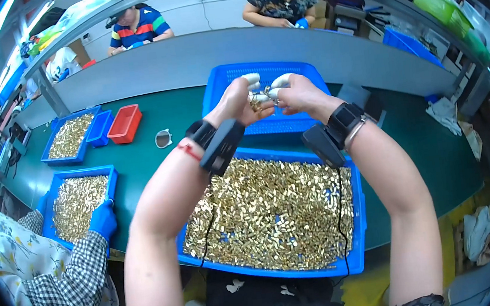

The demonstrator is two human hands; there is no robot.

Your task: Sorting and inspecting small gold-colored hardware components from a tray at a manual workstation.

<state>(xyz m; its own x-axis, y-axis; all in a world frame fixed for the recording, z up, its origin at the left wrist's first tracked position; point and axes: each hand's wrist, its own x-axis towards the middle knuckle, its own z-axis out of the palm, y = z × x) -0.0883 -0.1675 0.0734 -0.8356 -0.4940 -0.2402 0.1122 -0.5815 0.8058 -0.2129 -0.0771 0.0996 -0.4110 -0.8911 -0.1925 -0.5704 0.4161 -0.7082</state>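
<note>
My left hand (pixel 242 102) is raised over the far blue basket (pixel 214 91), its fingers curled around a few small brass-coloured metal pieces (pixel 256 104). White covers sit on the fingertips of both hands. Close beside it, my right hand (pixel 301 94) pinches a small metal piece (pixel 268 91) between thumb and finger. Below my wrists lies a large blue tray (pixel 359 218), spread with a great many small shiny brass-coloured pieces (pixel 276 216). Each wrist carries a black strapped device with a thin cable.
At left, a co-worker's blue-gloved hand (pixel 103 220) grips another blue tray (pixel 114 179) of brass pieces. Beyond are a third filled tray (pixel 45 153), a small blue bin (pixel 100 130), a red bin (pixel 125 124) and a small cup (pixel 163 139). A grey partition (pixel 144 65) borders the green table (pixel 143 164).
</note>
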